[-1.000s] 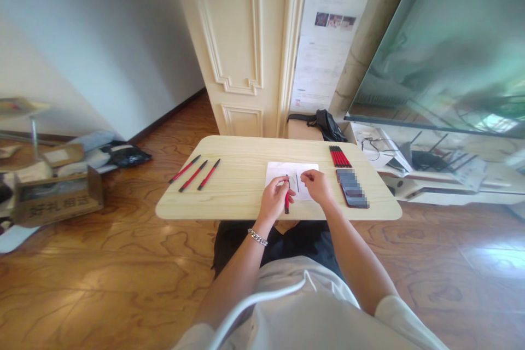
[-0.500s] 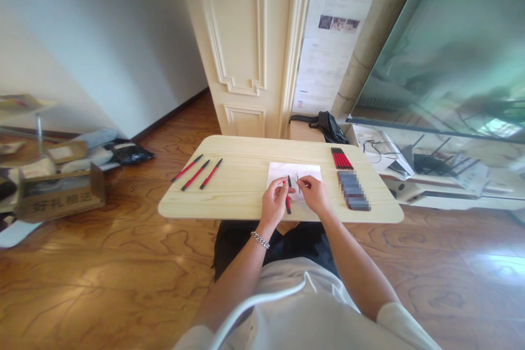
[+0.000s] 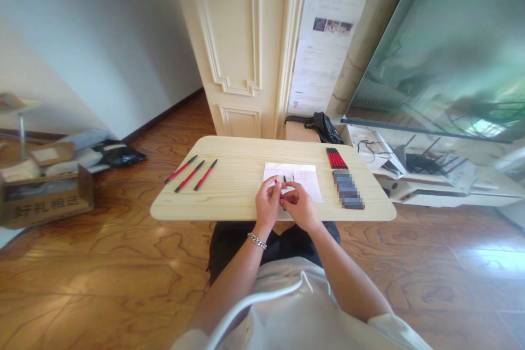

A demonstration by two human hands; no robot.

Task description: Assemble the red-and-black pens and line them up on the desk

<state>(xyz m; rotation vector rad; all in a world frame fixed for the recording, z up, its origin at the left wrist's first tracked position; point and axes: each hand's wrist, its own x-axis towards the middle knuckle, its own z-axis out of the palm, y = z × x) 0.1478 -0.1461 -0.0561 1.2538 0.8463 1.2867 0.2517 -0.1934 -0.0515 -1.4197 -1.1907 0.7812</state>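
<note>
My left hand [image 3: 267, 202] and my right hand [image 3: 300, 205] meet over the near edge of a light wooden table [image 3: 238, 197]. Both are closed around a red and black pen [image 3: 281, 192], whose tip sticks up between the fingers. A white sheet of paper [image 3: 305, 178] lies just beyond the hands. Three red and black pens [image 3: 191, 172] lie side by side on the left of the table. A bundle of red pens [image 3: 337, 158] rests at the far right, with a blurred flat dark object [image 3: 348, 196] in front of it.
A cream panelled door [image 3: 241, 44] stands behind the table. A black bag [image 3: 324, 123] lies on the floor beyond it. A cardboard box [image 3: 43, 197] and clutter sit at the left. A glass panel and cables [image 3: 410, 161] are at the right.
My right hand has come in from the paper to the pen in my left hand. Both hands have drawn back toward the near table edge.
</note>
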